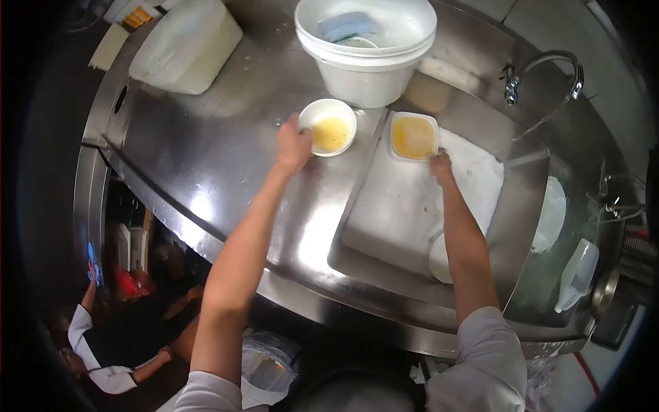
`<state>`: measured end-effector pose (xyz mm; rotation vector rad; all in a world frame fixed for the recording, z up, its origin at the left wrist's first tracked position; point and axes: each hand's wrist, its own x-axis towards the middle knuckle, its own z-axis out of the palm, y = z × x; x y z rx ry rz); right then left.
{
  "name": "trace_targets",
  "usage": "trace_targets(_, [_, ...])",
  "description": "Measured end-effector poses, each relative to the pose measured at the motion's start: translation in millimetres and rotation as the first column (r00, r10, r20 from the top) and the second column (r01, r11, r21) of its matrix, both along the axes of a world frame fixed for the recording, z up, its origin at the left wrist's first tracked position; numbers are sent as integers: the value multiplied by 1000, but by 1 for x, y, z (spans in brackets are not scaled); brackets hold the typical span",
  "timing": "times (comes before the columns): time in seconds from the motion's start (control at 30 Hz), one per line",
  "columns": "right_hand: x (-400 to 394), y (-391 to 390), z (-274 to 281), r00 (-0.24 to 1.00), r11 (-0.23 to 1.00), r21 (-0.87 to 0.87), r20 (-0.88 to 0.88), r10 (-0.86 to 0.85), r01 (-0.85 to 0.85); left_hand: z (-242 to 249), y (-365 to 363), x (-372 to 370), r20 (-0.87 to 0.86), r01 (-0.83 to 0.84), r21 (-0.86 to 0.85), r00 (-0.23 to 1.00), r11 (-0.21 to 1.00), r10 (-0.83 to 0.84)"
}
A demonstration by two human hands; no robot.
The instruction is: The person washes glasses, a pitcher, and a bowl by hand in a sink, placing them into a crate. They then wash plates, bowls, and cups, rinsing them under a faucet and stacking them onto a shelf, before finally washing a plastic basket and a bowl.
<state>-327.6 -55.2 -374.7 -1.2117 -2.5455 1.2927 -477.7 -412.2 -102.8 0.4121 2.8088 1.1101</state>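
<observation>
My left hand (294, 145) is closed on the near-left rim of a round white bowl (329, 110) on the steel counter. A little yellow liquid with dark specks lies in the bowl's bottom. Over the left part of the sink (384, 230), my right hand (441, 165) grips the lower right corner of a square white plastic container (414, 159). Yellow, partly foamy liquid fills much of it. Beneath my right forearm, a round white item (441, 258) is partly hidden in the sink.
Stacked white buckets (366, 58) with a blue cloth or sponge stand behind the bowl. A translucent tub (187, 48) sits back left. Water runs from a faucet (549, 62). The second basin (535, 295) holds water and white items. Another person (130, 336) is at lower left.
</observation>
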Motion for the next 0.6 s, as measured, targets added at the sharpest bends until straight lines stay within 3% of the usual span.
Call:
trace_targets(0.07, [-4, -15, -23, 996, 972, 217, 7, -91, 87, 12, -6, -13, -103, 0, -20, 995, 1000, -2])
trace_targets(0.1, [4, -20, -15, 999, 996, 78, -17, -47, 48, 23, -8, -18, -153, -16, 9, 988, 1000, 17])
trace_targets(0.13, [12, -18, 1, 998, 999, -54, -55, -11, 8, 36, -8, -18, -290, -52, 160, 952, 986, 97])
trace_targets(0.17, [27, -19, 20, 998, 957, -288, -27, -51, 41, 63, -2, -15, -390, -57, 225, 909, 973, 144])
trace_targets(0.23, [61, -22, 58, 994, 714, -694, 21, -108, 92, 103, 18, -16, -454, 91, 456, 879, 885, 143])
trace_targets(0.3, [93, -13, 54, 989, 783, -606, 116, -92, 144, 132, 46, -24, -544, 247, 356, 839, 901, -14])
trace_targets(0.37, [125, -1, 40, 972, 819, -532, 199, -124, 214, 154, 83, -43, -674, 413, 61, 689, 909, -267])
trace_targets(0.43, [151, 14, 29, 947, 828, -474, 255, -195, 299, 145, 118, -89, -476, 559, -298, 616, 774, -628])
trace_targets(0.5, [170, 22, 39, 940, 956, -174, 290, -180, 237, 167, 141, -92, 166, 642, -414, 750, 645, -640])
trace_targets(0.53, [177, 23, 42, 934, 981, -21, 311, -175, 190, 172, 151, -96, 287, 679, -502, 715, 535, -638])
trace_targets(0.6, [179, 31, 35, 936, 977, 40, 280, -211, 209, 153, 159, -108, 309, 650, -649, 699, 394, -644])
